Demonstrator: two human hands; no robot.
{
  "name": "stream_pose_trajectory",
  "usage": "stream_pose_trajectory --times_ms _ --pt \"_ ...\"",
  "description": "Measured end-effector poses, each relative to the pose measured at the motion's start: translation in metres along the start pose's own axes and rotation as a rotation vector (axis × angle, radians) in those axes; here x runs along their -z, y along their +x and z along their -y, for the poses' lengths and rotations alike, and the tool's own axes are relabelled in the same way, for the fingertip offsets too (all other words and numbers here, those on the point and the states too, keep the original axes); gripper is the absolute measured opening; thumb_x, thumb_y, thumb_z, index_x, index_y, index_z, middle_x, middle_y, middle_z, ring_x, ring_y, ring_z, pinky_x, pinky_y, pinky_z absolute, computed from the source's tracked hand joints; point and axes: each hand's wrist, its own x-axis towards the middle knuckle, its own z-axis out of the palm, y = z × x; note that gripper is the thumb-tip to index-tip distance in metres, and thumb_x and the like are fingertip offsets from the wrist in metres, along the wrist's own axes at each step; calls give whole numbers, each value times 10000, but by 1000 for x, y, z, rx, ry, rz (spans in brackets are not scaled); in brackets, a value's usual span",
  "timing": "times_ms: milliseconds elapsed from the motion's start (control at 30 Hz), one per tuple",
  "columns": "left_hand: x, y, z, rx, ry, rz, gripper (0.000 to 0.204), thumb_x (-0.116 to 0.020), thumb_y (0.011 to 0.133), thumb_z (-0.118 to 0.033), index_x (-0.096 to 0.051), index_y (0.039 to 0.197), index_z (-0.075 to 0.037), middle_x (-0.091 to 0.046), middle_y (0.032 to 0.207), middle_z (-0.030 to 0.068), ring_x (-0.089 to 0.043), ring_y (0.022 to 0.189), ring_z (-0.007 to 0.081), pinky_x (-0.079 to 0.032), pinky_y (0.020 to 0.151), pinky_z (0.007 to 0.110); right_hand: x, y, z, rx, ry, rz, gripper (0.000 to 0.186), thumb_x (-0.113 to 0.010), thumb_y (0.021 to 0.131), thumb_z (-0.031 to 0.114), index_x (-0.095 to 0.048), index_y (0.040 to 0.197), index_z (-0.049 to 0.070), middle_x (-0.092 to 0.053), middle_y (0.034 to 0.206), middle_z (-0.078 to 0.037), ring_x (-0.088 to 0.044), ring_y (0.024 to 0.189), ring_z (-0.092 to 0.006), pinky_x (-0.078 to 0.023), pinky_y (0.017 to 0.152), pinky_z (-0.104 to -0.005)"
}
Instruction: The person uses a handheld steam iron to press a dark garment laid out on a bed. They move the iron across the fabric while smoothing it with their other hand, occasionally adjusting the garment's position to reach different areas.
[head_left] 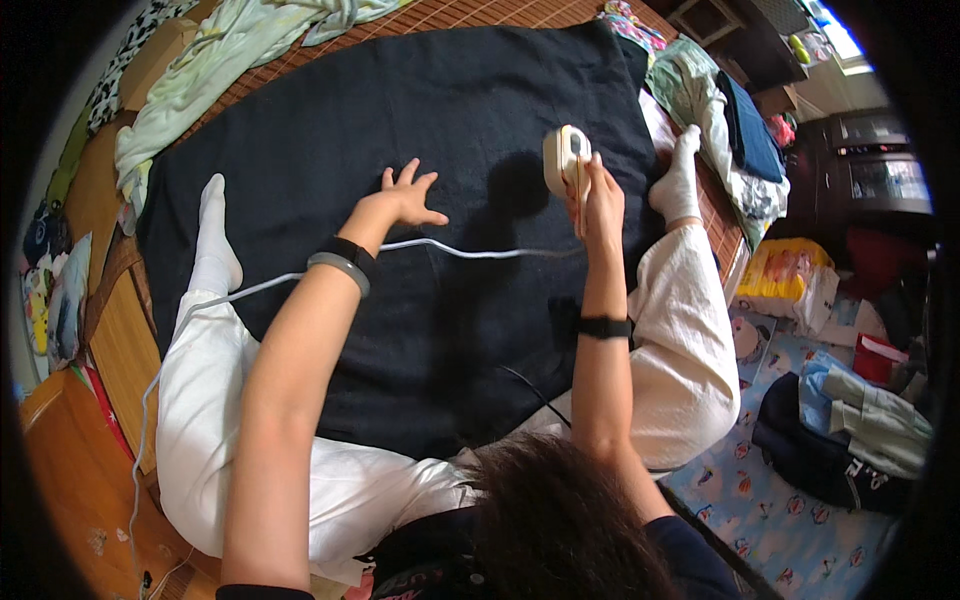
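Note:
A large black cloth [320, 120] is spread out in front of me, between and beyond my legs. My right hand [602, 205] is wrapped round the handle of a cream corded handheld appliance [567, 160], with a rounded head, raised over the right part of the cloth. Its exact kind cannot be told. From its lower end a pale cord [470, 253] runs left, passes under my left forearm and crosses my left leg. Fingers spread, my left hand [405, 198] hovers over or rests on the middle of the cloth, holding nothing.
A slatted brown mat [400, 28] shows beyond the cloth. Crumpled pale fabric [190, 90] lies at the far left. Folded dark blue clothing [750, 130] sits at the far right. Lower right are a yellow package [785, 275] and a dark bag [815, 450] with clothes on it.

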Motion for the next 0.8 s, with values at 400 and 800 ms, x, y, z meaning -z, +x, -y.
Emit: stream_pose_trajectory --times_ms 400,800 --pt "-22 -24 -17 194 114 -301 1364 -1002 618 -417 -161 1681 -265 -10 1767 73 -194 1582 338 -415 1150 634 33 -31 -48 -112 -74 -160 433 -597 1063 463 -733 1204 77 -592 672 -23 -491 458 -99 -391 418 -238" --pt "-16 -20 -22 351 209 -272 1520 -992 542 -584 -90 1692 -167 -80 1759 155 -187 1596 309 -449 1136 477 -13 52 -25 -35 -202 -96 481 -607 1061 449 -726 1282 38 -613 693 -34 -526 498 -107 -417 455 -258"
